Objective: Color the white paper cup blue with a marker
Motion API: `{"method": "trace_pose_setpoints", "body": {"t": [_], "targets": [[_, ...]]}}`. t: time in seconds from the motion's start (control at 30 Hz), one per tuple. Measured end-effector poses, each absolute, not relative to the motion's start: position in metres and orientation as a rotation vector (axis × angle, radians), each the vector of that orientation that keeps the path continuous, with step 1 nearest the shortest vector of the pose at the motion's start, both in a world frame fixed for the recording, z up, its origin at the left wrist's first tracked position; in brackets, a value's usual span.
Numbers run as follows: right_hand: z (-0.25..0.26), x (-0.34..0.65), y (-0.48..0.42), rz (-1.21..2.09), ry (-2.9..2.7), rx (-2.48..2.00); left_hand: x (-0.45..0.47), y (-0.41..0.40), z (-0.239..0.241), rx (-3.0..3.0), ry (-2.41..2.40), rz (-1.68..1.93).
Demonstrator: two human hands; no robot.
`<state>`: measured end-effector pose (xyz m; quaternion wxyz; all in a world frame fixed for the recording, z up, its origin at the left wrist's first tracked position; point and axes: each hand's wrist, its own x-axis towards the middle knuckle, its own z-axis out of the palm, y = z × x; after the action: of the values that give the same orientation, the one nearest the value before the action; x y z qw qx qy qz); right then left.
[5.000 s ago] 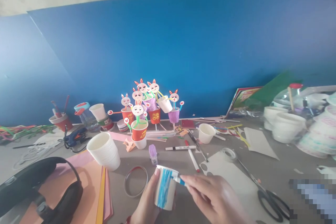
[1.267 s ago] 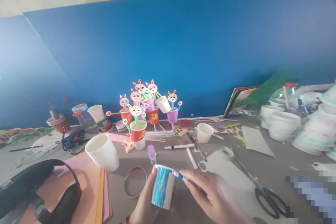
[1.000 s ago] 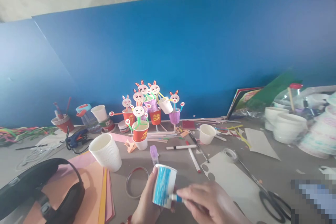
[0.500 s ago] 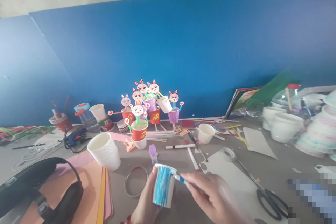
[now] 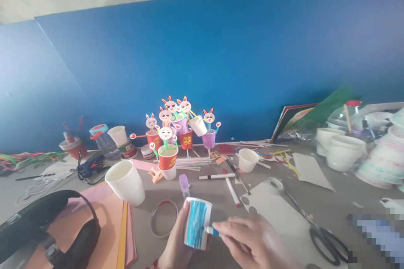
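My left hand is wrapped round a white paper cup with its side partly coloured blue, holding it upright above the grey table near the front edge. My right hand pinches a blue marker, and the tip rests against the cup's lower right side. Both hands are closed on what they hold.
A stack of white cups lies tilted at left by orange and pink paper and black headphones. Bunny cup figures stand at the back. A tape ring, markers, scissors and white bowls surround the hands.
The marker tip has gone from the cup's upper rim down to its lower side, as it did one second ago. The cup stays in my left hand.
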<state>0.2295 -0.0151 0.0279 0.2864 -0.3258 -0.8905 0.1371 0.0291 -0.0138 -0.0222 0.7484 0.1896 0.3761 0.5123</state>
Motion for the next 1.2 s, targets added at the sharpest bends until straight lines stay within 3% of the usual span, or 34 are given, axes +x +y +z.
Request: {"method": "trace_pose_setpoints", "body": {"t": [1.2], "targets": [[0.029,0.230,-0.011,0.426,-2.217,-0.978,0.029,-0.013,-0.022,0.580,0.753,1.051]]}}
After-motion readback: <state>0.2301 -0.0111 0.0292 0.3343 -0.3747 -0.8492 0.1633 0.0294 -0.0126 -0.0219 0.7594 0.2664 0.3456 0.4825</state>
